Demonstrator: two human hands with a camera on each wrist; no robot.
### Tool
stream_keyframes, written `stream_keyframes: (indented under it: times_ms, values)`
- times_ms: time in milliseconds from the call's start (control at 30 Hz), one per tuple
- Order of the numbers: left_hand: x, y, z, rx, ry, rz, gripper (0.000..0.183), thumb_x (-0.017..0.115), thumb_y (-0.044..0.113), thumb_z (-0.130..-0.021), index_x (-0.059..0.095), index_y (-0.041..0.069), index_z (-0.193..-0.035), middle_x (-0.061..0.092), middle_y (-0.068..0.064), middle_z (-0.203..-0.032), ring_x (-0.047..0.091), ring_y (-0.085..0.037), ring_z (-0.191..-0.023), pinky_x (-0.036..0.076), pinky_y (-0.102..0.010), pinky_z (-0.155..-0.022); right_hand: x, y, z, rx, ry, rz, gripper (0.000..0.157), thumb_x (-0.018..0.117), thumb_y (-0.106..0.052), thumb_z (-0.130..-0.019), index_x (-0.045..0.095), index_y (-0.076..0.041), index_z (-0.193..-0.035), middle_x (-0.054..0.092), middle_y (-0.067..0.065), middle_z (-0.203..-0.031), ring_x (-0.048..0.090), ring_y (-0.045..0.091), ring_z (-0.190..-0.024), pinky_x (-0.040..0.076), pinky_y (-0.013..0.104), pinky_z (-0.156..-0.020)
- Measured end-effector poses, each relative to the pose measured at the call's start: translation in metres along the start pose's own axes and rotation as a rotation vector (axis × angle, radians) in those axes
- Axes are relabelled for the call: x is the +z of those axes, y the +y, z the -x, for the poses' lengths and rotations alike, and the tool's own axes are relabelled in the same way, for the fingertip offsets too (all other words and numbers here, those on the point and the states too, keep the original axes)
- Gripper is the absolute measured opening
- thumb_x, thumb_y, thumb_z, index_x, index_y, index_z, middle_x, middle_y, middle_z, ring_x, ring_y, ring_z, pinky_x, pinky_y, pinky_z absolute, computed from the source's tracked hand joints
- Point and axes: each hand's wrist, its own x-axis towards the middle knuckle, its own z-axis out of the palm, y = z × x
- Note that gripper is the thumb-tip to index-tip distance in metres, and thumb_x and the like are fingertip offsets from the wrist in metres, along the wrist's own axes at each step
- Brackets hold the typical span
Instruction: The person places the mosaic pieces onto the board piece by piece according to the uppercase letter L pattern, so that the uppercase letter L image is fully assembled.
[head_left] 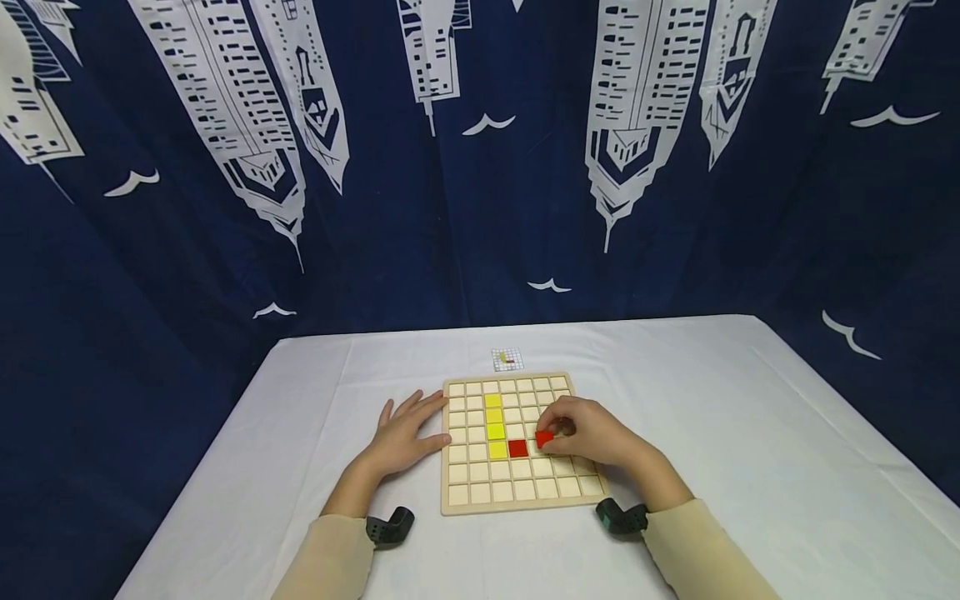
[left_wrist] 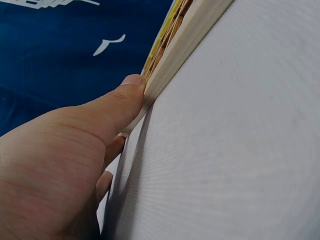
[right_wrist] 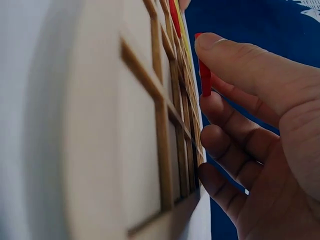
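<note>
A square wooden grid board (head_left: 480, 506) lies on the white cloth. Several yellow tiles (head_left: 495, 431) form a column in it, and one red tile (head_left: 517, 448) sits beside the lowest yellow one. My right hand (head_left: 592, 429) pinches another red tile (head_left: 544, 438) between thumb and fingers, just over the board to the right of the placed red one. In the right wrist view the pinched tile (right_wrist: 205, 70) stands on edge near the grid. My left hand (head_left: 401, 437) has its fingers spread, thumb and fingertips touching the board's left edge.
Behind the board lies a small printed card (head_left: 507, 359) with a grid pattern in yellow and red. A dark blue curtain (head_left: 450, 208) with white building prints hangs behind the table (head_left: 712, 400). Dark wrist cameras (head_left: 390, 527) are strapped on both wrists.
</note>
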Motion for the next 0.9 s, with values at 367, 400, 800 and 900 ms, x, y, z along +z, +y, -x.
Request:
stream_keyframes:
  times_ms: [367, 400, 800, 900]
  values:
    - [-0.001, 0.002, 0.0, 0.0, 0.001, 0.0, 0.068, 0.071, 0.044, -0.089, 0.048, 0.021, -0.149, 0.041, -0.001, -0.16, 0.022, -0.032, -0.155, -0.005, -0.064, -0.124, 0.01, -0.001, -0.001, -0.013, -0.003, -0.02, 0.02, 0.084, -0.018, -0.08, 0.071, -0.02, -0.095, 0.064, -0.005, -0.092, 0.054, 0.014, -0.086, 0.048, 0.02, -0.073]
    - [-0.001, 0.002, 0.001, 0.0, 0.002, -0.001, 0.068, 0.071, 0.043, -0.089, 0.048, 0.021, -0.149, 0.041, -0.001, -0.16, 0.022, -0.032, -0.155, -0.005, -0.064, -0.123, 0.011, -0.001, -0.001, -0.015, 0.0, -0.012, 0.02, 0.084, -0.019, -0.08, 0.071, -0.02, -0.095, 0.064, -0.005, -0.092, 0.054, 0.013, -0.086, 0.048, 0.02, -0.073]
    - [-0.001, 0.002, 0.002, -0.004, -0.002, -0.002, 0.069, 0.071, 0.044, -0.089, 0.048, 0.02, -0.15, 0.04, -0.002, -0.16, 0.021, -0.032, -0.155, -0.005, -0.064, -0.124, 0.013, -0.001, -0.001, -0.049, 0.014, 0.04, 0.019, 0.084, -0.018, -0.079, 0.072, -0.021, -0.094, 0.062, -0.007, -0.089, 0.052, 0.01, -0.083, 0.046, 0.021, -0.073]
    - [-0.002, 0.002, 0.002, -0.004, -0.005, -0.002, 0.069, 0.07, 0.044, -0.089, 0.047, 0.02, -0.15, 0.04, -0.001, -0.161, 0.021, -0.032, -0.155, -0.006, -0.064, -0.124, 0.013, -0.001, -0.001, -0.05, 0.012, 0.034, 0.019, 0.084, -0.019, -0.08, 0.072, -0.02, -0.095, 0.062, -0.006, -0.089, 0.052, 0.01, -0.083, 0.047, 0.021, -0.072]
